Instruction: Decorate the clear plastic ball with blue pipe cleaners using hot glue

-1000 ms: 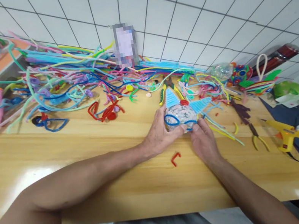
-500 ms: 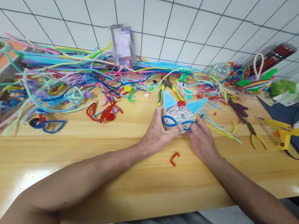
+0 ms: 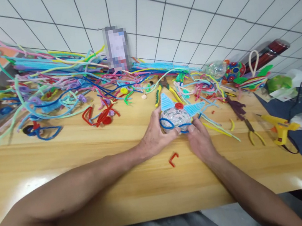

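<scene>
A clear, shiny ball (image 3: 175, 117) is between my hands just over the table, with two light-blue striped triangles (image 3: 196, 108) and a red coil (image 3: 179, 106) on its upper side. Dark blue pipe-cleaner loops (image 3: 167, 123) lie across its near face. My left hand (image 3: 156, 135) grips the ball's left side, thumb along the front. At the lower right, my right hand (image 3: 199, 137) has its fingertips on the blue pipe cleaner (image 3: 185, 125); whether it pinches the loop or the ball is hard to see. A bent red pipe-cleaner piece (image 3: 173, 159) lies nearer me on the table.
Colourful pipe cleaners (image 3: 55, 87) heap along the wall, with a phone (image 3: 117, 48) propped behind them. Pliers (image 3: 166, 88) lie beyond the ball. To the right are more pliers (image 3: 254, 134), a yellow glue gun (image 3: 280, 127) and decorated balls (image 3: 234, 70).
The whole view has shifted slightly, so everything sits a little farther left. Both hands keep the same hold on the ball.
</scene>
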A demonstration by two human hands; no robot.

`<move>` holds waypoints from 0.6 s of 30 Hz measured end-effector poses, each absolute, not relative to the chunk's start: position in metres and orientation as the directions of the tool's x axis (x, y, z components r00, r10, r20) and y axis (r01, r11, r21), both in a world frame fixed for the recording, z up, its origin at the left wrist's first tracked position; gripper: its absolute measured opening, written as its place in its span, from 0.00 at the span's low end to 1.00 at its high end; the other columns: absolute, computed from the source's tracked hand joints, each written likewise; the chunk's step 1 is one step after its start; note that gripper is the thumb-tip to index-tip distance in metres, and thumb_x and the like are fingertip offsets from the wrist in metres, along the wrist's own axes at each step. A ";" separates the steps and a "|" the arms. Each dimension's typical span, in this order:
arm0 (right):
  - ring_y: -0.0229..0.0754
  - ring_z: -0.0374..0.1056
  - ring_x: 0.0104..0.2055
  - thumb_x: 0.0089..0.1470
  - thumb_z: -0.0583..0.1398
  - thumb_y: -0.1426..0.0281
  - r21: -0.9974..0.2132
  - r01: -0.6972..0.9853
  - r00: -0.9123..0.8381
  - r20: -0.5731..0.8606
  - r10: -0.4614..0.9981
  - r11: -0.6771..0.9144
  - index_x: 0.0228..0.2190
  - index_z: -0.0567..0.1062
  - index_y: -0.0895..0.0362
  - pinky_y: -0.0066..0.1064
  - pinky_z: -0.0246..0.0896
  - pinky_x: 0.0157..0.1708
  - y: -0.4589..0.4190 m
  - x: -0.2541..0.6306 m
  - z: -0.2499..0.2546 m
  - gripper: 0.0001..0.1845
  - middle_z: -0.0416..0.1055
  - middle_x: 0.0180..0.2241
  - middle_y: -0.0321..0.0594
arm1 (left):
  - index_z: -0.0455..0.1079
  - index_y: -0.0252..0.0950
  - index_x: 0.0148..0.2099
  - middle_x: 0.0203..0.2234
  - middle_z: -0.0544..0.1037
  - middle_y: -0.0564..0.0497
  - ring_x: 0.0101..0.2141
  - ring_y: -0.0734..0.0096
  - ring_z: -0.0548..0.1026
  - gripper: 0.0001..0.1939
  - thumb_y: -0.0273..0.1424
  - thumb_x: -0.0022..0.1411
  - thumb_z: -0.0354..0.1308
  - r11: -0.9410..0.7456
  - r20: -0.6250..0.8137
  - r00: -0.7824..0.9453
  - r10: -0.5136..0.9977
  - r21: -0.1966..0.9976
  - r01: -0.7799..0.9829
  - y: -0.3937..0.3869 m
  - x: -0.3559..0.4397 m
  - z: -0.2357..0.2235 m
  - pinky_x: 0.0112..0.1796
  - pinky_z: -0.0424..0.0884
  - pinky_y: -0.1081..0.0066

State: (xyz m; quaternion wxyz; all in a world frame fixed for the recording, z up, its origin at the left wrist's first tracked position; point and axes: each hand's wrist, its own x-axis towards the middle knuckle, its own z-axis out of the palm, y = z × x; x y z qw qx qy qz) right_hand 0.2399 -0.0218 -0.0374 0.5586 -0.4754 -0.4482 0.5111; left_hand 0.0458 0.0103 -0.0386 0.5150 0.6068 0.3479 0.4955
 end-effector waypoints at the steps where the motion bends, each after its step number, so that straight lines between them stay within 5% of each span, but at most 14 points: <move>1: 0.55 0.79 0.60 0.54 0.76 0.43 -0.989 -0.145 0.070 0.023 0.997 0.033 0.53 0.80 0.45 0.51 0.74 0.64 -0.022 0.239 -0.037 0.32 0.83 0.57 0.42 | 0.58 0.37 0.70 0.70 0.70 0.33 0.71 0.44 0.71 0.41 0.41 0.63 0.73 -0.244 0.258 0.263 0.930 0.966 -0.084 0.010 0.046 -0.040 0.72 0.68 0.48; 18: 0.50 0.78 0.57 0.50 0.78 0.45 -0.981 -0.193 0.122 -0.022 0.992 0.002 0.48 0.79 0.44 0.46 0.73 0.62 -0.023 0.234 -0.030 0.30 0.84 0.51 0.37 | 0.57 0.38 0.71 0.70 0.70 0.34 0.71 0.46 0.71 0.40 0.40 0.66 0.71 -0.298 0.301 0.315 0.900 0.953 -0.059 0.008 0.043 -0.037 0.72 0.69 0.47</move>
